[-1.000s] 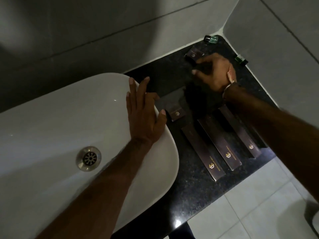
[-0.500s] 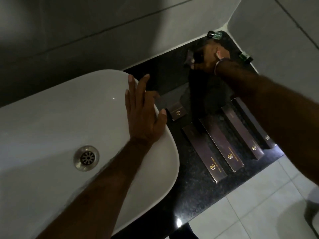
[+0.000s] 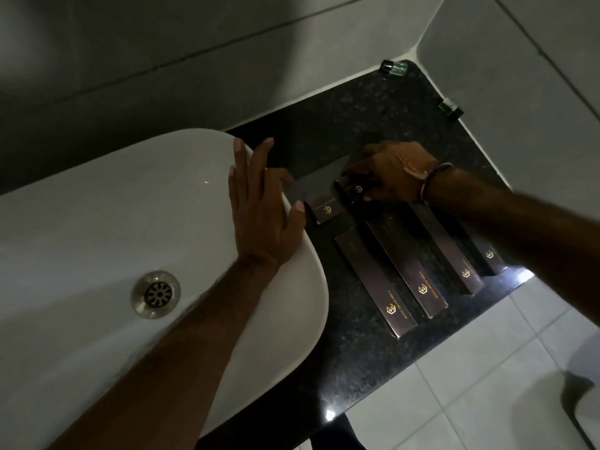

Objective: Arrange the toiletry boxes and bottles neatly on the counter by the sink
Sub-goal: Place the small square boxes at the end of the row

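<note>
My right hand (image 3: 394,172) grips a small dark toiletry box (image 3: 355,189) with a gold logo, held low over the black granite counter (image 3: 357,125) beside a flat square box (image 3: 319,199). My left hand (image 3: 263,209) lies flat with fingers spread on the rim of the white sink (image 3: 97,222), its thumb tip close to the square box. Several long dark boxes (image 3: 407,264) with gold logos lie side by side in a slanted row near the counter's front edge. Two small green bottles lie on their sides at the back, one (image 3: 394,67) in the corner and one (image 3: 450,108) along the right wall.
The sink's metal drain (image 3: 156,294) is at the left. Grey tiled walls (image 3: 194,43) close the counter at the back and right. Light floor tiles (image 3: 487,368) show below the counter's front edge. My right forearm crosses above the rightmost long boxes.
My right hand went to the back of the counter, took hold of the small box there, and has brought it forward next to the square box. My left hand stayed on the sink rim.
</note>
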Action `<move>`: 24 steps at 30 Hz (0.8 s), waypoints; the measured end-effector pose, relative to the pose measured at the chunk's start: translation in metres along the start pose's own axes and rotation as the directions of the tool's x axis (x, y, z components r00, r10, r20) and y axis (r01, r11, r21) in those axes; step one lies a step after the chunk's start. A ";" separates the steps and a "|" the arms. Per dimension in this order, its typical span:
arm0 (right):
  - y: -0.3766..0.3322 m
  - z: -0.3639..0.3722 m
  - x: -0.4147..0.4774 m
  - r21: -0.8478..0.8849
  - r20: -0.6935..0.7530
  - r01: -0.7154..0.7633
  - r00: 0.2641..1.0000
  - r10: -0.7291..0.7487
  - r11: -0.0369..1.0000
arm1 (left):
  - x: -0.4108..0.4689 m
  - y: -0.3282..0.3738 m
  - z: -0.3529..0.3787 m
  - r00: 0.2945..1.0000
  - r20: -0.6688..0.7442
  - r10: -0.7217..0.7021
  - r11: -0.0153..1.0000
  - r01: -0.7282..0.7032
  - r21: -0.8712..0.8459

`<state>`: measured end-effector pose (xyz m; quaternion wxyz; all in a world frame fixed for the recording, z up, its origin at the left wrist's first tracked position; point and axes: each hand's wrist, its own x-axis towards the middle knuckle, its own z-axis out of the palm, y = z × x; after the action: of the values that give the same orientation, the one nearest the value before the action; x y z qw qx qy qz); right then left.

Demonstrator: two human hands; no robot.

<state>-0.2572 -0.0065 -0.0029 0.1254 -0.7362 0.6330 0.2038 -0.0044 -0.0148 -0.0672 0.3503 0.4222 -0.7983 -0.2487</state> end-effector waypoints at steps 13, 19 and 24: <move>0.033 -0.016 -0.006 0.040 -0.126 -0.152 0.980 0.156 0.988 | 0.001 0.005 -0.003 0.999 0.021 -0.036 0.999 0.036 0.003; 0.119 -0.003 0.005 0.221 -0.244 -0.499 0.803 0.543 0.838 | 0.000 0.002 -0.001 1.000 -0.001 -0.024 1.000 0.024 -0.003; 0.138 0.027 0.015 0.158 -0.069 -0.633 0.759 0.648 0.758 | 0.000 0.000 0.000 1.000 -0.002 -0.027 1.000 0.027 0.008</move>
<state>-0.3953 -0.0312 -0.0231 0.0560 -0.4767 0.8644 0.1500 -0.0048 -0.0149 -0.0672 0.3460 0.4347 -0.7930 -0.2498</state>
